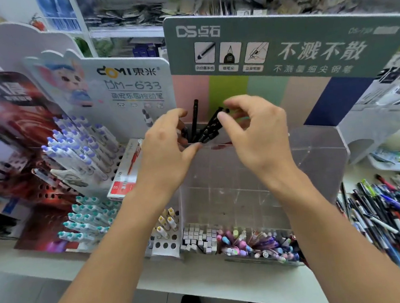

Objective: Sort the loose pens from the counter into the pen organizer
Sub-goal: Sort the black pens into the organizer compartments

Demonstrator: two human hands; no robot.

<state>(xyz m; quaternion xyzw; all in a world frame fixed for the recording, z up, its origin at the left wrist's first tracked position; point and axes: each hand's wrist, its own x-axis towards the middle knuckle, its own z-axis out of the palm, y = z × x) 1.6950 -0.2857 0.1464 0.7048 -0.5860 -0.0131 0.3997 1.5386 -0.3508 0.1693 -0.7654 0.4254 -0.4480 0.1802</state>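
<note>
Black pens (210,126) in organizer (257,170), tilted, tips down, between both hands' fingers (225,118).

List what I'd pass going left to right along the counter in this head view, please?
Red display stand → white pens with purple caps → red boxed pen → clear pen organizer holding the black pens → heap of loose pens.

Single view only. The head camera sits above the white counter (206,275), facing forward and steeply down. It is close to the clear pen organizer (257,170), centred in frame; wide-angle distortion bends the shelving (228,4) behind.
</note>
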